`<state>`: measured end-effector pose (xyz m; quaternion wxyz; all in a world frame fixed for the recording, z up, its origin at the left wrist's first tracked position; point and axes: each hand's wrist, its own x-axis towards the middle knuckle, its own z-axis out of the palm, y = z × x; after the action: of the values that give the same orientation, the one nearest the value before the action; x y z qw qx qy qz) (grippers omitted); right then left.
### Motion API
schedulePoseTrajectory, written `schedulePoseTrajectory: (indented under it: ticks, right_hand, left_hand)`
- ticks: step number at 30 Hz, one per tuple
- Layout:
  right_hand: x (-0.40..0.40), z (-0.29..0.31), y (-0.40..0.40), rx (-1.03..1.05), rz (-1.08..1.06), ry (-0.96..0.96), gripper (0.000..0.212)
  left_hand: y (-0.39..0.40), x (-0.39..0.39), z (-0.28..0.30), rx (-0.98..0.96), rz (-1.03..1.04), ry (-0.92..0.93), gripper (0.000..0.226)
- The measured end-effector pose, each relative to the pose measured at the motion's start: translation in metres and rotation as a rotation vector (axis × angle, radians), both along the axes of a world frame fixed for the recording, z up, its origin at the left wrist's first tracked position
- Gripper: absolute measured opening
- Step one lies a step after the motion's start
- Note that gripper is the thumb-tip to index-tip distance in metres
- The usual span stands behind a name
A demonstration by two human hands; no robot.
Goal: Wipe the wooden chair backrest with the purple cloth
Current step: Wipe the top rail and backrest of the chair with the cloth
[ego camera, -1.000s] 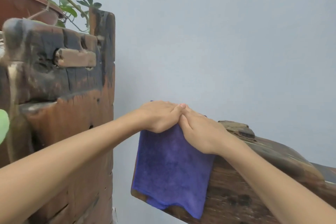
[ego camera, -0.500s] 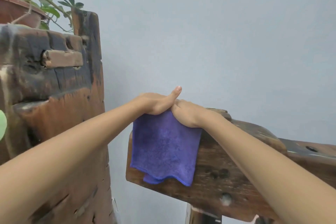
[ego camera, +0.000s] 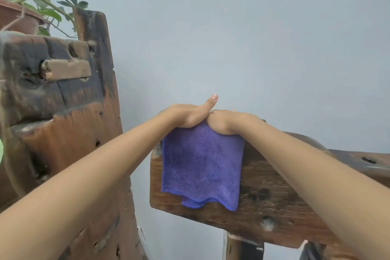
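Note:
The purple cloth (ego camera: 200, 164) hangs folded over the top edge of the dark wooden chair backrest (ego camera: 274, 207), near its left end. Side by side on the cloth at the top edge are my left hand (ego camera: 185, 115) and my right hand (ego camera: 228, 121), touching each other. The fingers of both hands bend over the far side of the rail and are hidden there. My left thumb points straight up. The front flap of the cloth covers the rail's face almost to its lower edge.
A tall, weathered wooden stand (ego camera: 69, 133) rises close on the left, with a narrow gap between it and the backrest. A brown plant pot (ego camera: 19, 17) with green leaves sits on top of it. A plain grey wall (ego camera: 253, 38) is behind. A chair post (ego camera: 242, 247) runs down below the rail.
My left thumb has lifted off the right hand and now sticks up. Both hands stay together on the cloth at the rail's left end. The view has shifted, showing more of the rail.

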<state>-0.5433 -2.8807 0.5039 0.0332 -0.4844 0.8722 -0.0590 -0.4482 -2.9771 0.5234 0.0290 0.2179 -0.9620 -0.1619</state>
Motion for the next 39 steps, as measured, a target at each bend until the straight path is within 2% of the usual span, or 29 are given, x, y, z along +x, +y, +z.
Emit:
schedulePoseTrajectory:
  ticks: [3, 8, 9, 10, 12, 14, 17, 19, 21, 23, 25, 27, 29, 32, 36, 39]
  right_hand:
    - [0.004, 0.001, 0.007, 0.002, -0.02, 0.022, 0.058]
    - [0.015, -0.012, 0.051, -0.092, 0.0, 0.027, 0.056]
    - [0.019, -0.016, 0.061, -0.103, -0.002, 0.058, 0.056]
    - [0.023, -0.021, 0.072, -0.112, 0.001, 0.086, 0.058]
    - [0.032, -0.031, 0.088, -0.112, 0.019, 0.147, 0.065]
    - [0.033, -0.039, 0.093, -0.125, 0.018, 0.198, 0.069]
    - [0.024, -0.035, 0.079, -0.17, -0.032, 0.191, 0.072]
    - [0.009, -0.024, 0.063, -0.126, -0.082, 0.144, 0.073]
    - [-0.01, -0.012, 0.047, -0.039, -0.138, 0.064, 0.07]
    - [-0.022, -0.004, 0.037, 0.025, -0.186, 0.041, 0.067]
    - [-0.024, -0.001, 0.035, 0.063, -0.19, 0.049, 0.064]
    - [-0.02, -0.001, 0.039, 0.059, -0.168, 0.065, 0.061]
    - [-0.016, -0.004, 0.052, 0.027, -0.163, 0.048, 0.06]
    - [-0.005, -0.013, 0.081, -0.041, -0.182, 0.071, 0.064]
    - [0.018, -0.03, 0.12, -0.026, -0.234, 0.142, 0.068]
    - [0.029, -0.024, 0.117, -0.005, -0.303, 0.147, 0.069]
  left_hand:
    - [0.009, 0.003, 0.003, 0.06, -0.018, -0.009, 0.094]
    - [0.02, 0.029, -0.003, -0.203, -0.194, -0.026, 0.08]
    - [0.019, 0.036, -0.004, -0.226, -0.23, -0.06, 0.086]
    - [0.02, 0.041, -0.004, -0.282, -0.266, -0.096, 0.102]
    - [0.023, 0.047, -0.009, -0.477, -0.342, -0.125, 0.127]
    - [0.024, 0.045, -0.017, -0.568, -0.362, -0.085, 0.135]
    - [0.019, 0.036, -0.016, -0.498, -0.363, -0.063, 0.136]
    - [0.015, 0.021, -0.012, -0.484, -0.347, -0.072, 0.13]
    - [0.016, 0.003, -0.01, -0.434, -0.302, -0.103, 0.117]
    - [0.019, -0.011, -0.007, -0.294, -0.28, -0.092, 0.097]
    - [0.024, -0.016, -0.004, -0.182, -0.3, -0.105, 0.091]
    - [0.03, -0.012, -0.002, -0.157, -0.301, -0.109, 0.1]
    - [0.034, -0.007, -0.003, -0.232, -0.267, -0.131, 0.11]
    - [0.038, 0.0, -0.01, -0.391, -0.285, -0.104, 0.105]
    - [0.043, 0.01, -0.02, -0.535, -0.383, -0.069, 0.146]
    - [0.048, 0.006, -0.017, -0.512, -0.407, -0.084, 0.148]
